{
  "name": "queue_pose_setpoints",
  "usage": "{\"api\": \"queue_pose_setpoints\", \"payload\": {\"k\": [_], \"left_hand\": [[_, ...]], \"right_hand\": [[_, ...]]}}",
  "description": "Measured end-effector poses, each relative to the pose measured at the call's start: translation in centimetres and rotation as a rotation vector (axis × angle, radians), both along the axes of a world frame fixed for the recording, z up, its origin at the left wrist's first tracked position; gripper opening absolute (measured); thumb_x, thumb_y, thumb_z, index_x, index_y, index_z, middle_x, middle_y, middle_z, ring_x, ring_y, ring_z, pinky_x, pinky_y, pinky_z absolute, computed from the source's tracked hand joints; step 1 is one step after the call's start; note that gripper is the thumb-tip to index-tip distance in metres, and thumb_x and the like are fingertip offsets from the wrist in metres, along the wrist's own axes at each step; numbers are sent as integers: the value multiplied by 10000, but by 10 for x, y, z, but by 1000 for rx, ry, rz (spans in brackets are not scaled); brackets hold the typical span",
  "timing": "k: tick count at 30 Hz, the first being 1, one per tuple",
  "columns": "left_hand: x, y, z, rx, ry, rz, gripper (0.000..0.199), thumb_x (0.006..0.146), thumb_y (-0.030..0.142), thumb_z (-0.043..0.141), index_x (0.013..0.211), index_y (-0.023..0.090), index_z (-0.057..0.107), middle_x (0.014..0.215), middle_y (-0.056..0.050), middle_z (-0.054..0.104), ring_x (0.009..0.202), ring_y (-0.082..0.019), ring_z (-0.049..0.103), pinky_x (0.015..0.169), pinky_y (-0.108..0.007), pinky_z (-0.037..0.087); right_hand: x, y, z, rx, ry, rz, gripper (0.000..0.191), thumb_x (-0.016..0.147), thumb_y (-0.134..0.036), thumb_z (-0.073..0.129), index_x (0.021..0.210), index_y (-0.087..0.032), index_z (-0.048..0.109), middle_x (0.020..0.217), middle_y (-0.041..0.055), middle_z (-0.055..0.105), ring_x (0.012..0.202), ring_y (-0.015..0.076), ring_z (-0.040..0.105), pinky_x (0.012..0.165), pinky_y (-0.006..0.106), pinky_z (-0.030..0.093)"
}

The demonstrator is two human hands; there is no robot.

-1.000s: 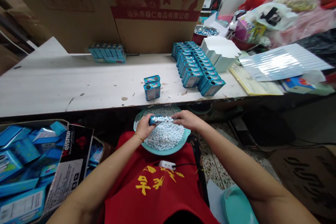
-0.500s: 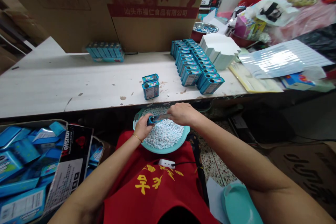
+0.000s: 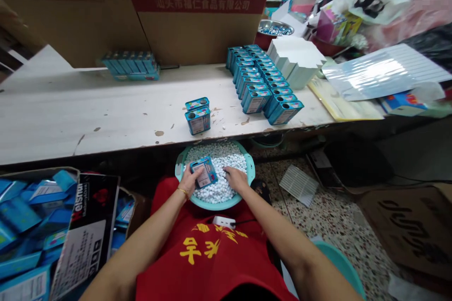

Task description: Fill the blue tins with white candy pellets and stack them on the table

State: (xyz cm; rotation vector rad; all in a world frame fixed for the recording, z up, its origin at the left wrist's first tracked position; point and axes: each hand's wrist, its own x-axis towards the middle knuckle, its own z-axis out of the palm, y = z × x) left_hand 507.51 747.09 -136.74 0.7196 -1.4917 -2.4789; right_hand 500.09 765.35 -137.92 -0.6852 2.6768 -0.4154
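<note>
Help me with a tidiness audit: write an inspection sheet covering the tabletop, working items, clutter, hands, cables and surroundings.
Surface: white tabletop, brown worn patches.
Job's things: blue tin over a teal basin of white pellets; nearby, two tins and rows of tins on the tabletop.
Clutter: plastic bags and a striped sheet at right.
Left hand: holds the blue tin.
Right hand: at the pellets, grip unclear.
Cables: black cord at a white block.
Surroundings: large carton behind the tabletop; box of blue tins at left.
</note>
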Motion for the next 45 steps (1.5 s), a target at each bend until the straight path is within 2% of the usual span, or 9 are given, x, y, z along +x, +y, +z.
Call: {"api": "queue_pose_setpoints", "payload": {"k": [4,7,10,14,23,33,38,42,45], "left_hand": [[5,-8,12,-74,47,-46,491,602,297,709,995,198,433,912,-23,556,814,-151,565,769,-325,470],[16,-31,22,-324,83,-54,517,617,313,695,1048,200,433,947,-33,539,854,-165,544,781,-330,459],[22,-48,30,-653,84,-84,498,629,338,679,1045,171,462,923,-34,531,845,-155,516,786,-300,436],[14,-44,32,-852,104,-160,482,632,357,667,1023,153,471,890,-27,533,804,-148,507,776,-281,414],[-1,-20,41,-1129,109,-269,408,668,274,611,1044,168,494,956,-21,555,864,-155,511,795,-262,390],[1,-21,41,-1162,114,-255,393,664,240,602,1036,178,491,928,-17,554,835,-150,508,776,-267,395],[9,-35,39,-886,138,-160,451,637,314,659,1019,164,472,893,-23,539,813,-147,514,773,-277,417],[18,-46,23,-479,74,-110,514,630,324,686,1055,189,429,947,-33,541,848,-154,541,780,-312,452],[15,-37,9,-242,38,-82,530,617,305,700,1047,190,412,954,-38,543,838,-153,561,786,-333,466]], "right_hand": [[-9,0,0,-243,-122,-53,338,784,-324,488,1112,-273,552,1074,7,585,1001,210,524,837,290,411],[-20,16,12,-335,-155,-20,343,757,-285,531,1092,-224,571,1016,23,606,944,188,539,824,272,410],[-29,29,37,-413,-157,68,345,747,-287,540,1077,-188,572,998,25,608,913,165,540,820,269,406],[-35,32,83,-476,-168,171,331,738,-279,537,1050,-176,583,959,22,616,882,154,546,799,262,409],[-24,-3,171,62,88,406,303,740,-361,473,1005,-326,616,972,37,631,959,263,552,752,351,423],[-4,-36,208,274,258,471,304,737,-294,434,945,-195,631,907,137,620,851,304,581,677,409,460],[-17,19,183,217,212,364,300,783,-329,410,1022,-270,581,948,76,619,891,269,574,708,381,442],[-21,60,108,268,123,226,273,786,-315,427,1013,-267,570,909,68,622,854,267,583,687,376,441],[-11,47,51,169,82,166,275,803,-287,404,1033,-236,547,973,72,608,904,262,570,715,372,446]]}}
